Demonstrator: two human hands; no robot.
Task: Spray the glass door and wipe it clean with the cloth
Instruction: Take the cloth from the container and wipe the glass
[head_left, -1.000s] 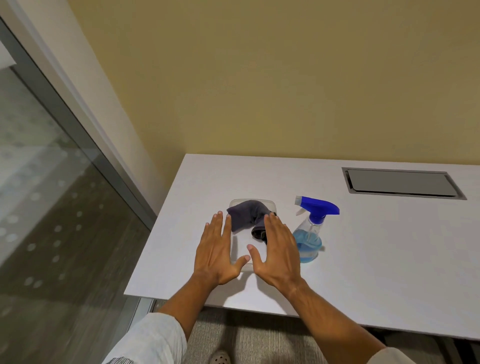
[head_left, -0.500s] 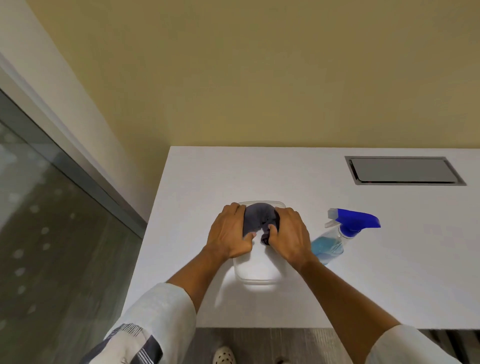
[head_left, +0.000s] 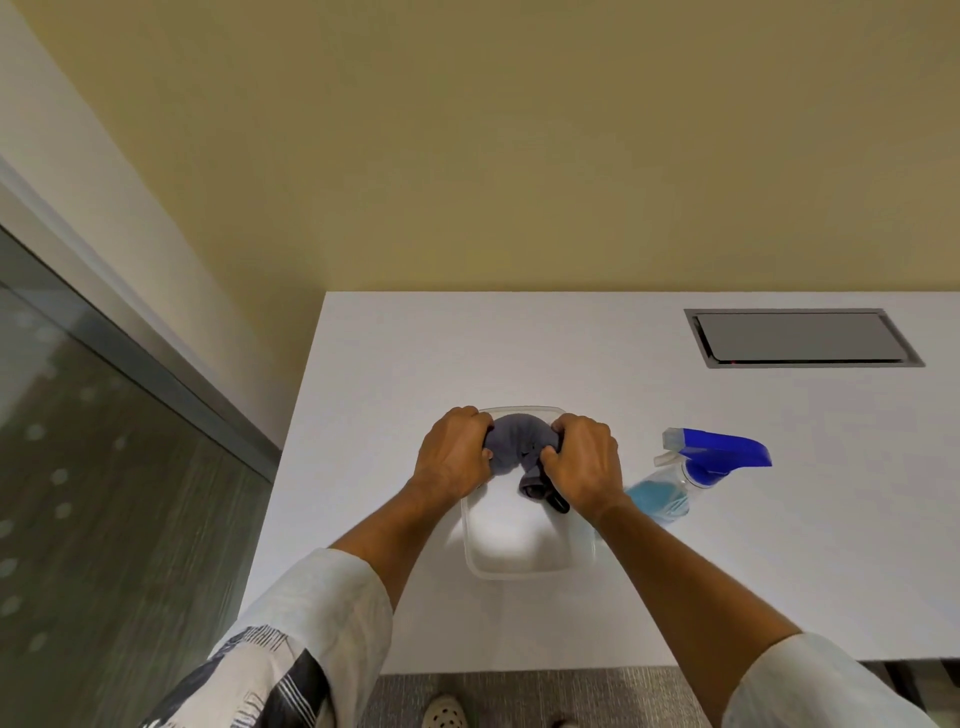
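Observation:
A dark grey cloth (head_left: 517, 444) is bunched at the far end of a clear plastic tub (head_left: 519, 564) on the white table (head_left: 395, 353). My left hand (head_left: 454, 460) grips the cloth's left side and my right hand (head_left: 584, 465) grips its right side, with a loose end hanging between them. A spray bottle (head_left: 685, 475) with a blue trigger head and blue liquid stands on the table just right of my right hand. The glass door (head_left: 104, 493) with a dotted pattern fills the lower left.
A grey metal cable hatch (head_left: 795, 338) is set into the table at the far right. A yellow wall rises behind the table. The door's grey frame (head_left: 171, 379) runs diagonally between glass and wall. Grey carpet and my shoe (head_left: 444, 712) show below the table edge.
My hands were flat and open over the tub a second ago; they have since closed on the cloth from both sides. The view has tilted, shifting the bottle right in frame.

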